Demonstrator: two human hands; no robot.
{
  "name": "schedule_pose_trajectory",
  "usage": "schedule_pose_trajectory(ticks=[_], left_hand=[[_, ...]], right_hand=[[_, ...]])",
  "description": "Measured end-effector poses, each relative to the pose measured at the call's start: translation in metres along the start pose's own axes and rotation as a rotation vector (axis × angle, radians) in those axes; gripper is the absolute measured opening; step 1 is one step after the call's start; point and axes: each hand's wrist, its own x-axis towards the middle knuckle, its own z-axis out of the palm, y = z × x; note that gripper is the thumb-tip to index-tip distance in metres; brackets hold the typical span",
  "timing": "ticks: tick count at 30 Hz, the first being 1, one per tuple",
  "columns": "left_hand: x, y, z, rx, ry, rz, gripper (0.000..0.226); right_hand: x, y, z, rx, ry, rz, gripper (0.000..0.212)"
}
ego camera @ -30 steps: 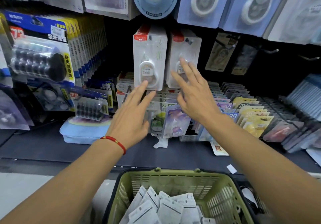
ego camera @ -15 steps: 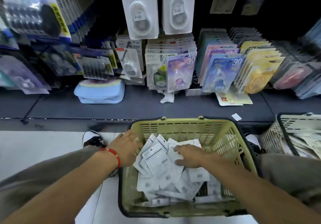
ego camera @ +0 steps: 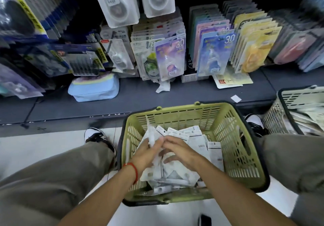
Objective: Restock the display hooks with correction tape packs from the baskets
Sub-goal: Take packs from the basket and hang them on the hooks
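A green basket (ego camera: 233, 120) sits on the floor between my knees, holding several white correction tape packs (ego camera: 196, 138) lying back side up. Both hands are inside it. My left hand (ego camera: 147, 153) grips a white pack (ego camera: 151, 134) that sticks up from the pile. My right hand (ego camera: 178, 150) lies on the pile beside it, fingers bent over the packs and meeting the left fingertips; whether it holds one is unclear. Above, two white hanging packs (ego camera: 117, 2) show on the display hooks.
A second, pale basket (ego camera: 280, 113) with packs stands at the right. The dark shelf (ego camera: 140, 101) carries rows of coloured packs (ego camera: 215, 53), a blue pouch (ego camera: 94, 88) and loose paper scraps. My shoes and grey trouser legs flank the green basket.
My head has tipped down from the hooks to the basket. Both hands dropped from the hanging packs into the green basket and came together over the pile, the left one lifting a pack.
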Motion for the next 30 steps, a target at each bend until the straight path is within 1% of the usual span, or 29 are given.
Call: schedule_pose_trajectory(ticks=[1, 2, 3, 4, 5, 6, 7, 8, 9, 10, 11, 13, 14, 16, 18, 20, 23, 26, 27, 28, 29, 30], left_hand=[[0.003, 0.0, -0.002, -0.087, 0.046, 0.009, 0.059], [0.005, -0.001, -0.004, -0.133, 0.092, 0.022, 0.046], [0.007, -0.004, -0.005, -0.164, 0.122, 0.019, 0.037], [0.008, -0.007, -0.005, -0.187, 0.136, 0.006, 0.033], [0.008, -0.01, -0.006, -0.191, 0.14, -0.012, 0.03], [0.007, -0.014, -0.006, -0.188, 0.139, -0.021, 0.028], [0.006, -0.016, -0.005, -0.184, 0.131, -0.026, 0.026], [0.005, -0.018, -0.005, -0.187, 0.116, -0.031, 0.027], [0.003, -0.019, -0.005, -0.193, 0.1, -0.036, 0.029], [0.002, -0.02, -0.005, -0.193, 0.087, -0.04, 0.032], [0.002, -0.02, -0.005, -0.193, 0.077, -0.039, 0.034], [0.002, -0.019, -0.004, -0.191, 0.065, -0.025, 0.037], [0.003, -0.019, -0.003, -0.187, 0.058, -0.015, 0.037], [0.006, -0.018, 0.002, -0.184, 0.058, 0.024, 0.039], [0.007, -0.017, 0.008, -0.185, 0.065, 0.047, 0.043], [0.007, -0.016, 0.014, -0.227, 0.034, 0.042, 0.051], [0.009, -0.019, 0.017, -0.378, -0.078, 0.056, 0.067], [0.015, -0.022, 0.011, -0.427, -0.029, 0.092, 0.065], [0.018, -0.024, 0.009, -0.458, -0.005, 0.079, 0.063], [0.02, -0.026, 0.008, -0.481, 0.007, 0.064, 0.06], [0.021, -0.027, 0.008, -0.494, 0.007, 0.052, 0.057], [0.021, -0.029, 0.008, -0.504, -0.002, 0.038, 0.054]], right_hand=[[-0.001, -0.003, -0.003, 0.003, -0.007, -0.004, 0.02], [0.0, -0.003, -0.006, -0.039, 0.048, 0.005, 0.02], [0.003, -0.001, -0.009, -0.138, 0.169, 0.031, 0.02], [0.007, 0.003, -0.013, -0.303, 0.335, 0.083, 0.02], [0.009, 0.008, -0.017, -0.539, 0.505, 0.163, 0.023], [0.009, 0.014, -0.02, -0.777, 0.629, 0.264, 0.029], [0.008, 0.021, -0.022, -0.94, 0.673, 0.347, 0.036], [0.008, 0.028, -0.023, -1.012, 0.659, 0.395, 0.042], [0.008, 0.034, -0.023, -1.024, 0.618, 0.416, 0.046], [0.01, 0.039, -0.022, -1.002, 0.578, 0.41, 0.044], [0.013, 0.042, -0.021, -0.962, 0.557, 0.385, 0.038], [0.018, 0.041, -0.016, -0.87, 0.536, 0.308, 0.018], [0.019, 0.039, -0.014, -0.806, 0.531, 0.258, 0.013], [0.017, 0.034, -0.008, -0.665, 0.536, 0.137, 0.015], [0.011, 0.025, 0.002, -0.492, 0.566, 0.02, 0.012], [0.007, 0.016, 0.013, -0.316, 0.553, -0.077, 0.011], [0.003, 0.003, 0.022, -0.066, 0.469, -0.108, 0.007], [0.0, -0.01, 0.012, 0.196, 0.355, -0.079, 0.017], [-0.001, -0.013, 0.005, 0.227, 0.325, -0.068, 0.02], [-0.002, -0.013, -0.001, 0.192, 0.327, -0.056, 0.022], [-0.001, -0.01, -0.009, 0.065, 0.38, -0.04, 0.021], [0.001, -0.005, -0.02, -0.155, 0.476, -0.018, 0.018]])
